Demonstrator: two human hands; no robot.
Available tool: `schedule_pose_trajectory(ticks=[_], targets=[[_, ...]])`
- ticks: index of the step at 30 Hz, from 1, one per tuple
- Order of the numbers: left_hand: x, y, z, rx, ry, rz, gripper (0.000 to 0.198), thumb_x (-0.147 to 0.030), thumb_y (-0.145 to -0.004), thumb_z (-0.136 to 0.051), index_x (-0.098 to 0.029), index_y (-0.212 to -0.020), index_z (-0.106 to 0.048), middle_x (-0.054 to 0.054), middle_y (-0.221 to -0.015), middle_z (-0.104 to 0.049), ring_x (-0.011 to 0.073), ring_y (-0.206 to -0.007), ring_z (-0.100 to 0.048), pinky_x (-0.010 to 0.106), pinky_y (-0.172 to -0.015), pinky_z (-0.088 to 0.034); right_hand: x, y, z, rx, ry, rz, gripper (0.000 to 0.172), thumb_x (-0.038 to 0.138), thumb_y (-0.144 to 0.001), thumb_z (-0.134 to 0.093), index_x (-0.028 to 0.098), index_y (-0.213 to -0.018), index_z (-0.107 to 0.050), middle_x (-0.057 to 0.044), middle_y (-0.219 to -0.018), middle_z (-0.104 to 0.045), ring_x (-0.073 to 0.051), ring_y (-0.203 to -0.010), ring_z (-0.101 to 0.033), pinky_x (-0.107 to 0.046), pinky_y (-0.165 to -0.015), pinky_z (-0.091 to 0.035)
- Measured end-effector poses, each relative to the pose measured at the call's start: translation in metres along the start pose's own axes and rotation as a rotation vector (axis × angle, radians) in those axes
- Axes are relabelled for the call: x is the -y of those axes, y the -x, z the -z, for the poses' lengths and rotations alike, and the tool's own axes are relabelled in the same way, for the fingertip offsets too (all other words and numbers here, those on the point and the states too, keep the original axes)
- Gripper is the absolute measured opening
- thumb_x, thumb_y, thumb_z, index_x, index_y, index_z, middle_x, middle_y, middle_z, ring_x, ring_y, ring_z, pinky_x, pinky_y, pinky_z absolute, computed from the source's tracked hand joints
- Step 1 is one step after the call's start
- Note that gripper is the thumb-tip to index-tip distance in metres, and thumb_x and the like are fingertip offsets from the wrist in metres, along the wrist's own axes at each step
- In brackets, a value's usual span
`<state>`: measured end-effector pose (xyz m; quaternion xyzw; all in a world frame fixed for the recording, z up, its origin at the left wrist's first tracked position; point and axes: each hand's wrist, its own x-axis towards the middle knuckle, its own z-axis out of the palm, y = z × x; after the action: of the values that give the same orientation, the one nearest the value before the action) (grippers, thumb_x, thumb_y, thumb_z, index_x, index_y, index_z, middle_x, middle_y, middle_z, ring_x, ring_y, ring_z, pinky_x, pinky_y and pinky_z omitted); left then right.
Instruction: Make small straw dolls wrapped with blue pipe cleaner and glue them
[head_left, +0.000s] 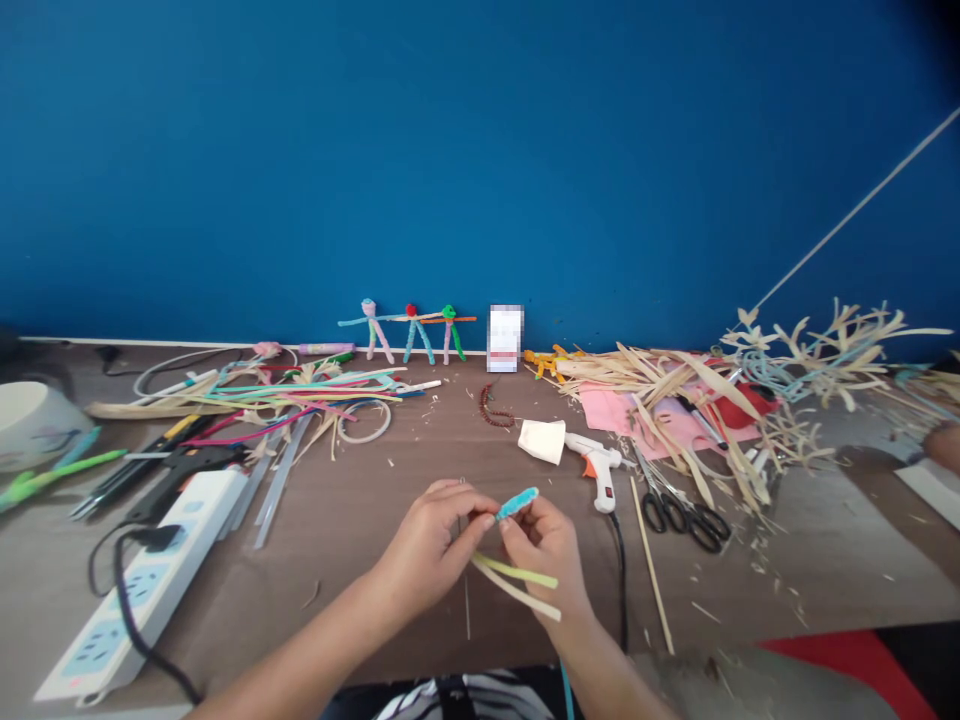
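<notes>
A short, thick piece of light-blue pipe cleaner (519, 502) is pinched between my two hands, just above the tabletop. My left hand (439, 535) has thumb and forefinger closed on its lower left end. Along its right side, the thumb and fingers of my right hand (553, 545) press on it. A yellow-green pipe cleaner (534, 576) and a cream one (517, 594) run out from under my left hand and cross in front of my right palm; where they begin is hidden by the fingers.
A white glue gun (600, 470), black-handled scissors (709, 527) and a thin stick (651, 570) lie to the right. At left are a power strip (150, 590) and loose pipe cleaners (300, 385). Three pipe-cleaner figures (412, 335) and a phone (505, 339) stand against the blue wall.
</notes>
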<state>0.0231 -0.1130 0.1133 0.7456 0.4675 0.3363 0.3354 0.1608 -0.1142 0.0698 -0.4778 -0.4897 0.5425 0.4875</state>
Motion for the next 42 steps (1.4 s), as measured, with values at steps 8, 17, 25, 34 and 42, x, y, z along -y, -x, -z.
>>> schedule_pose_trajectory(ticks=[8,17,25,34,42], targets=[[0.022,0.010,-0.013,-0.325,0.377,0.188,0.054,-0.028,-0.069,-0.057,-0.021,-0.120,-0.040,0.011,-0.121,-0.044,0.0224,-0.109,-0.041,0.036,-0.089,-0.033,-0.003,-0.003,0.000,-0.038,-0.155,-0.087,0.013,0.025,-0.065,-0.055,0.017,-0.061,-0.046,0.005,-0.052,-0.043,-0.006,-0.041,-0.039,-0.017,-0.037,-0.032],[0.027,0.002,-0.011,0.107,1.045,0.557,0.022,-0.031,-0.061,-0.066,-0.011,-0.068,-0.060,0.004,-0.062,-0.063,0.0110,-0.059,-0.054,0.022,-0.061,-0.039,0.002,-0.007,0.003,0.027,-0.098,-0.078,0.011,0.021,-0.064,-0.057,0.016,-0.058,-0.049,0.005,-0.050,-0.047,-0.006,-0.041,-0.041,-0.017,-0.039,-0.034],[0.026,-0.005,-0.018,0.073,0.983,0.580,0.025,-0.032,-0.055,-0.070,-0.012,-0.065,-0.060,0.002,-0.053,-0.062,0.0105,-0.050,-0.053,0.022,-0.055,-0.039,0.003,-0.011,0.008,0.061,0.037,-0.019,0.009,0.023,-0.064,-0.057,0.015,-0.060,-0.054,0.004,-0.050,-0.051,-0.007,-0.043,-0.044,-0.017,-0.041,-0.036],[0.025,-0.004,-0.023,-0.182,0.625,0.487,0.020,-0.031,-0.061,-0.063,-0.011,-0.061,-0.061,-0.003,-0.046,-0.051,0.0075,-0.046,-0.042,0.020,-0.049,-0.032,0.001,-0.009,0.013,0.108,0.238,0.060,0.009,0.021,-0.068,-0.054,0.015,-0.072,-0.060,0.002,-0.054,-0.056,-0.008,-0.044,-0.044,-0.019,-0.044,-0.036],[0.037,-0.003,-0.023,-0.196,0.417,0.414,0.023,-0.032,-0.065,-0.059,-0.011,-0.072,-0.065,-0.002,-0.050,-0.051,0.0085,-0.047,-0.041,0.020,-0.047,-0.032,0.016,0.000,0.014,0.165,0.558,0.242,0.023,0.014,-0.071,-0.049,0.021,-0.090,-0.060,0.000,-0.068,-0.062,-0.011,-0.053,-0.050,-0.021,-0.052,-0.037]])
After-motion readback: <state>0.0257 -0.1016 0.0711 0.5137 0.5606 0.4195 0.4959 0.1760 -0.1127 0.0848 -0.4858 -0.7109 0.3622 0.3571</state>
